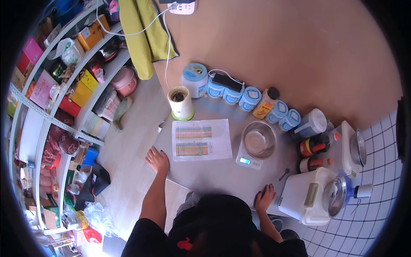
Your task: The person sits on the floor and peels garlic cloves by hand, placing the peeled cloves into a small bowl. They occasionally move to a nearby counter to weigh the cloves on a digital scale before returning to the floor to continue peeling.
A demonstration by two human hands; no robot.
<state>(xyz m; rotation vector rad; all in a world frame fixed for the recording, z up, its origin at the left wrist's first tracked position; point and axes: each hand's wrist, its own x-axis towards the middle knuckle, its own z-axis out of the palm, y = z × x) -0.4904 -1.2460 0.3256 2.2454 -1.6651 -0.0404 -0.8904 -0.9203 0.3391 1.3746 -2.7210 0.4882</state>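
Observation:
My left hand (158,160) rests with fingers apart on the left edge of the grey table (199,176), holding nothing. My right hand (265,197) lies near the table's front edge, also without anything in it, its fingers spread a little. Between and beyond the hands is a printed paper sheet (221,141) with two coloured tables. To its right stands a kitchen scale (257,163) with its display lit. A metal bowl (273,138) sits on the scale's platform. Beyond my right hand is a small dark spoon (284,174).
A white blender base (180,104) with a green foot stands behind the sheet. Along the wall are a large tub (195,82), several blue-lidded jars (249,99) and a seasoning bottle (266,102). White storage boxes (298,192) and sauce bottles (314,144) line the right. Crowded shelves (38,141) rise at left.

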